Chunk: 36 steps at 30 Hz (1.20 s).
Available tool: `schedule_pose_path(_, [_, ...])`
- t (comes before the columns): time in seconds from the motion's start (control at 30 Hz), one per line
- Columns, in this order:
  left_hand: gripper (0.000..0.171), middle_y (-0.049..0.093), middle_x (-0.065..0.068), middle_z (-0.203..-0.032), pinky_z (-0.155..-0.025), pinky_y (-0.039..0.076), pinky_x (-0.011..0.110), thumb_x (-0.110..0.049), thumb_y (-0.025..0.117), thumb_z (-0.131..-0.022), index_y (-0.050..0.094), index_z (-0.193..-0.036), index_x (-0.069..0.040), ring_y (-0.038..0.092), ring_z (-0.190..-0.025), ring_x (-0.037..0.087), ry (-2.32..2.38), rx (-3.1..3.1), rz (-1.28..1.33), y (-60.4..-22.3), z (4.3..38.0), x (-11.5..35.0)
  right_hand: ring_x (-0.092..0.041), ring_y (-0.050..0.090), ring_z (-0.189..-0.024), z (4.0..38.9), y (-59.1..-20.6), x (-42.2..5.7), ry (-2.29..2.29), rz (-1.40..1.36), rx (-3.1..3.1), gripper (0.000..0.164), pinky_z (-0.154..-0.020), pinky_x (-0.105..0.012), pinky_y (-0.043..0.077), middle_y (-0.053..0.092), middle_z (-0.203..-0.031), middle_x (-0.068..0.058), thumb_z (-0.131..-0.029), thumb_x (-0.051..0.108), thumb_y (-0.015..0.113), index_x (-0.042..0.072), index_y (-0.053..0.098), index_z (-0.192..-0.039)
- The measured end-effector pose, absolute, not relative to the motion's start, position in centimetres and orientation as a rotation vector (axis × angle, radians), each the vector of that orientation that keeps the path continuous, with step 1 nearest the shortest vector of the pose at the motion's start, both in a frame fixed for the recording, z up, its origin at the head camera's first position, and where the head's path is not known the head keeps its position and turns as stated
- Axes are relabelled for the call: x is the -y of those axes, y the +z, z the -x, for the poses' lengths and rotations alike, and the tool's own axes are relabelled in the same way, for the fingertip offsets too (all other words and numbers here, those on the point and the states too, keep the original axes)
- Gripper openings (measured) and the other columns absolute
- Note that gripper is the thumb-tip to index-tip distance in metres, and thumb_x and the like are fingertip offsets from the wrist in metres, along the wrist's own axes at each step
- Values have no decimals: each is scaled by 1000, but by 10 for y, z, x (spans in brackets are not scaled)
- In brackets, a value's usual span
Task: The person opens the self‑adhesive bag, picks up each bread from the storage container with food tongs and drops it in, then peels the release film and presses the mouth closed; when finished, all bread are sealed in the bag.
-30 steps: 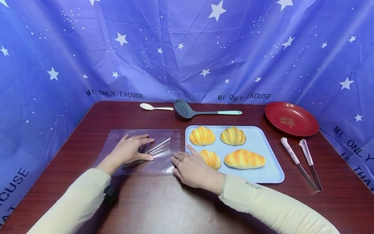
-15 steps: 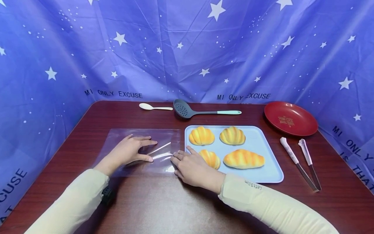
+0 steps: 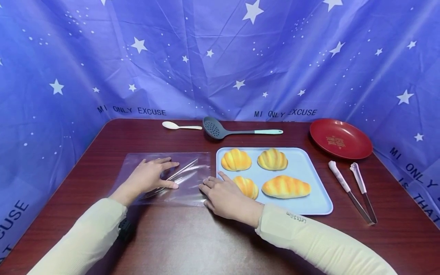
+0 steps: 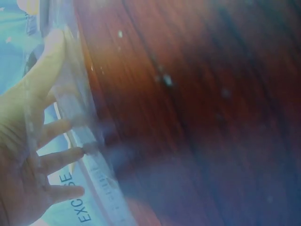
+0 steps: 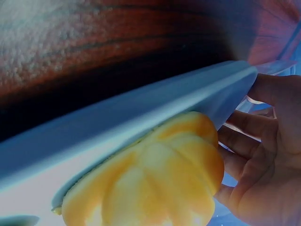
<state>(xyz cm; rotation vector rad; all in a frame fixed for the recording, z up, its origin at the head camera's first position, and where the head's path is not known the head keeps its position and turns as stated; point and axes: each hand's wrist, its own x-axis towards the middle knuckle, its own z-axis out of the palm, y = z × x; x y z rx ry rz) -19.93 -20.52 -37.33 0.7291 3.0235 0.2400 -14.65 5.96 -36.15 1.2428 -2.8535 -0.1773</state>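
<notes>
A clear plastic bag [image 3: 190, 179] lies flat on the table, with shiny creases near my left hand [image 3: 148, 176]. That hand rests on it with fingers spread and thumb out. In the left wrist view, its extended fingers [image 4: 61, 160] show through the plastic. My right hand [image 3: 227, 196] touches the bag's right edge, fingers fairly straight, with its wrist side over the corner of a pale blue tray [image 3: 319, 204]. A bread roll [image 3: 245, 187] sits beside it, partly hidden. On the tray are also two more rolls [image 3: 236, 160] and a longer loaf [image 3: 286, 187].
Along the back lie a cream spoon [image 3: 181, 126] and a grey slotted spoon [image 3: 214, 128] with a mint handle. At the right, a red plate [image 3: 350, 141] stands behind metal tongs [image 3: 361, 208]. A starry blue curtain [image 3: 220, 76] hangs behind the table.
My left hand shifts slightly to the right and then back over the plastic bag, and the creases change with it. The right hand stays at the bag's edge.
</notes>
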Motion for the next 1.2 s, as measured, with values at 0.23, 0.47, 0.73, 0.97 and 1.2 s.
schedule_pose_path(0.23, [56,64,14,-137,-107,25,78,-53,78,-82,73,-128,-21,59,-127,37,332,-3024,-829,-376,201,208,-23,55,-133,146,-362,-59,-141,-1242,2854,47,-115,-49,36,64,-138,-7,-98,35,66,10,63,-138])
schedule_pose_path(0.47, [35,75,6,-115,-107,29,74,-43,78,-88,80,-113,-18,69,-113,31,368,-3044,-936,-376,200,206,-25,56,-132,149,-363,-61,-96,-1255,2835,45,-113,-50,38,66,-134,-6,-96,31,68,9,64,-136])
schedule_pose_path(0.73, [26,78,-4,-93,-107,36,69,-38,81,-86,80,-102,-18,74,-93,23,415,-3120,-997,-373,198,207,-26,55,-132,151,-363,-61,-73,-1257,2831,44,-112,-51,40,65,-135,-8,-95,30,70,10,66,-134])
schedule_pose_path(0.97, [25,78,-4,-89,-109,38,63,-34,84,-84,79,-101,-16,75,-87,23,559,-3172,-1000,-372,195,209,-26,52,-137,152,-363,-63,-56,-1250,2870,41,-113,-51,39,60,-143,-9,-96,30,70,12,64,-133])
schedule_pose_path(1.2, [25,78,-2,-91,-106,43,59,-30,88,-79,78,-98,-17,75,-93,29,737,-3255,-1048,-375,194,210,-26,50,-138,154,-360,-63,-72,-1244,2910,45,-116,-52,34,61,-141,-6,-98,33,68,15,60,-138])
